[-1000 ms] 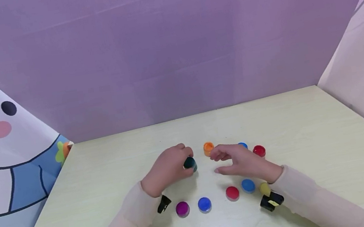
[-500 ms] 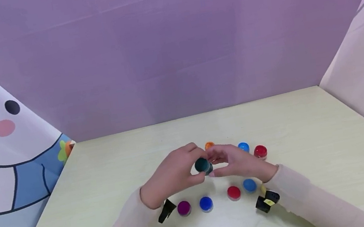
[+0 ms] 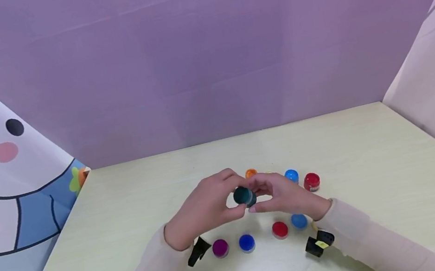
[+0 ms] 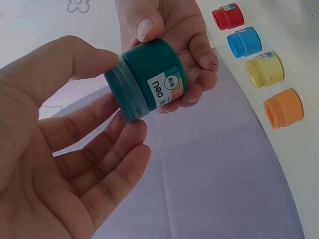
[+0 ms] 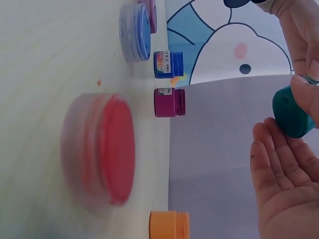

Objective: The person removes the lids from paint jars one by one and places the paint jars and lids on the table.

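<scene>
A dark green paint jar (image 4: 157, 74) with a clear lid is held in the air between both hands. My left hand (image 3: 208, 204) pinches the lid end between thumb and fingertips, the other fingers loosely bent below. From the other side, my right hand (image 3: 287, 195) holds the coloured base, thumb on top and fingers underneath. In the right wrist view the jar's lid end is mostly hidden by the fingers and the frame edge. The jar is tilted, its lid toward the left hand.
Behind the hands stand orange (image 4: 284, 108), yellow (image 4: 265, 69), light blue (image 4: 244, 42) and red (image 4: 228, 16) jars without lids. Blue (image 5: 168, 64) and purple (image 5: 169, 102) jars stand left. Nearer lie purple (image 3: 220, 248), blue (image 3: 246, 242), red (image 3: 280, 229) and light blue (image 3: 299, 220) lids.
The left hand has lifted the green jar and carried it right to the right hand. The right hand, earlier apart from the jar, now holds its base.
</scene>
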Demonstrator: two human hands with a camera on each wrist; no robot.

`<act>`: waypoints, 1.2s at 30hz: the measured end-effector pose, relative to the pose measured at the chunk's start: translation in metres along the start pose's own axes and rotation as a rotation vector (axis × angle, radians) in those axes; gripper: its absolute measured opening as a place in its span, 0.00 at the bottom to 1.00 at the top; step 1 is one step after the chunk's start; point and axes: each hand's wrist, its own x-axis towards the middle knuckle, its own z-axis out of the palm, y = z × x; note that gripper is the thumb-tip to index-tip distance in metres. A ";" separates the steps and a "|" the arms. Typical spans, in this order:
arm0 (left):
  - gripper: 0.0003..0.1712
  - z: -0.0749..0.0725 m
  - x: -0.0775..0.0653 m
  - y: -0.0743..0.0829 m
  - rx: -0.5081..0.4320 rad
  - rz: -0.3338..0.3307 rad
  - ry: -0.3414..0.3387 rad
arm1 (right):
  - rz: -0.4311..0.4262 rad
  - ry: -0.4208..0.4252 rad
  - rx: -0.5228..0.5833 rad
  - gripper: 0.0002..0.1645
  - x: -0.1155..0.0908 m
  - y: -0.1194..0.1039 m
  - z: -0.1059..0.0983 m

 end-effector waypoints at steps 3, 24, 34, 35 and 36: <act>0.16 0.000 -0.001 0.000 -0.001 0.000 0.009 | -0.012 0.015 -0.011 0.24 0.000 0.000 0.001; 0.19 0.006 -0.002 -0.001 -0.040 -0.049 0.021 | -0.058 0.084 -0.085 0.22 -0.002 0.002 0.004; 0.20 0.009 -0.001 0.002 -0.060 -0.061 0.037 | -0.068 0.099 -0.094 0.20 -0.003 0.002 0.004; 0.20 0.009 -0.001 0.002 -0.057 -0.061 0.042 | -0.065 0.104 -0.098 0.20 -0.003 0.002 0.004; 0.19 0.009 0.000 0.002 -0.054 -0.059 0.047 | -0.062 0.109 -0.102 0.20 -0.003 0.002 0.004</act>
